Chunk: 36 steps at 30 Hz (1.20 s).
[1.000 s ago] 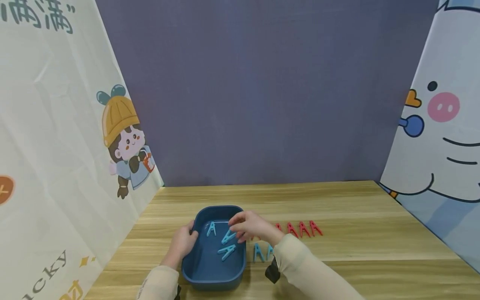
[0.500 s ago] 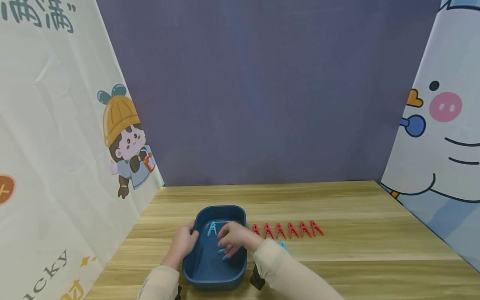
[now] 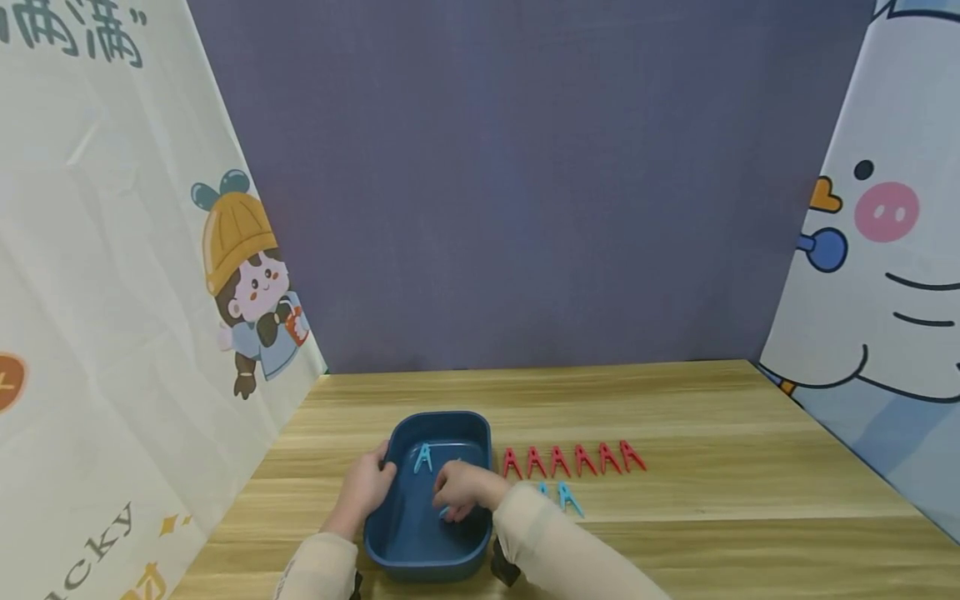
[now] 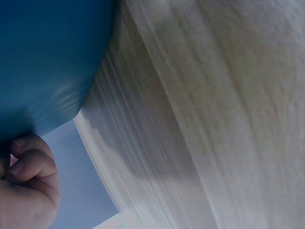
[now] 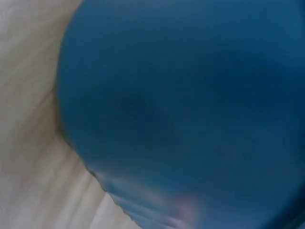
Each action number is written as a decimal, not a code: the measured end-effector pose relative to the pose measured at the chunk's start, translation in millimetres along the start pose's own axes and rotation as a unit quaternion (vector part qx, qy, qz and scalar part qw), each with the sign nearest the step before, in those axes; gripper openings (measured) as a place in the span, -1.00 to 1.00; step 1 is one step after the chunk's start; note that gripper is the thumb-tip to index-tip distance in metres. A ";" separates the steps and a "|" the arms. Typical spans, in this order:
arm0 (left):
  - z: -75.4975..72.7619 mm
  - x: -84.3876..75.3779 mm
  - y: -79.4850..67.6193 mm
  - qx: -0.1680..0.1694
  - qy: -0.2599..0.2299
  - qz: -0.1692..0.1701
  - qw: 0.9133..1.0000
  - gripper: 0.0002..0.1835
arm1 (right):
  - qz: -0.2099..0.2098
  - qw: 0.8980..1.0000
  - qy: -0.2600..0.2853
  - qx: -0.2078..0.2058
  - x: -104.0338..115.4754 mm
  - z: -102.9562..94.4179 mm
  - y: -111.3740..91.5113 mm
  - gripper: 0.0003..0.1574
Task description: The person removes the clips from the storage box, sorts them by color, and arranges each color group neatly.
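Observation:
My left hand (image 3: 365, 487) grips the left rim of a dark blue plastic tub (image 3: 427, 567), thumb over the edge. In the left wrist view, curled fingers (image 4: 35, 164) touch the tub's wall (image 4: 47, 62). My right hand (image 3: 467, 492) reaches down inside the tub, its fingers curled at a light blue clothespin (image 3: 443, 512) that they mostly cover; it seems pinched. Another light blue clothespin (image 3: 423, 457) lies near the tub's far left. The right wrist view is blurred and shows the tub's outer wall (image 5: 181, 105), without a clear view of the fingers.
A row of several red clothespins (image 3: 558, 461) lies on the wooden table (image 3: 712, 467), right of the tub. In front of them are light blue clothespins (image 3: 569, 499), partly hidden by my right sleeve (image 3: 555, 533). A dark grey panel (image 3: 525, 183) stands behind the table.
My right hand has moved from above the tub's right rim leftward and down into it, onto a light blue clothespin. My left hand keeps its hold on the rim.

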<state>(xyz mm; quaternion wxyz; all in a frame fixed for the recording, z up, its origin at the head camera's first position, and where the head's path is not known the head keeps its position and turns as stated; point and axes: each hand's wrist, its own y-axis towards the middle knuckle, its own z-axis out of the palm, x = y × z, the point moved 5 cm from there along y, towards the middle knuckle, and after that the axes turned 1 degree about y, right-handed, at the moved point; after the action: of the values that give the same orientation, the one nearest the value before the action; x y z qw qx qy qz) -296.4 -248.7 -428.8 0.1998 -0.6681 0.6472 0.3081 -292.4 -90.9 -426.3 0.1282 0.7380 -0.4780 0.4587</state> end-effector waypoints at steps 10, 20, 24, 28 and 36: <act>-1.0 -1.5 -1.8 0.000 0.002 0.006 1.000 -0.52 | -0.009 0.997 0.068 0.047 -3.4 2.1 1.4 -0.80; -0.9 -0.6 -1.2 0.000 0.006 0.007 1.000 -0.52 | -0.045 0.982 0.177 0.041 -0.3 -3.7 -1.4 -0.81; -0.8 -0.2 -0.5 -0.001 0.007 0.005 1.000 -0.52 | -0.056 0.974 0.217 0.021 -0.5 -6.6 -2.0 -0.75; -0.8 -0.9 -0.2 -0.007 0.008 0.008 1.000 -0.53 | -0.059 0.970 0.233 0.032 -1.1 -7.6 -2.7 -0.67; -1.3 -1.4 -0.7 -0.012 0.007 0.017 1.000 -0.54 | -0.063 0.959 0.275 0.016 -0.7 -9.7 -4.3 -0.72</act>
<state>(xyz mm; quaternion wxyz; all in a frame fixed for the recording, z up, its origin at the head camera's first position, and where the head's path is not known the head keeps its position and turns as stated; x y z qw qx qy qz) -295.4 -248.4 -427.0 0.1817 -0.6613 0.6565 0.3142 -294.4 -82.2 -420.5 0.2715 0.6141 -0.3697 0.6423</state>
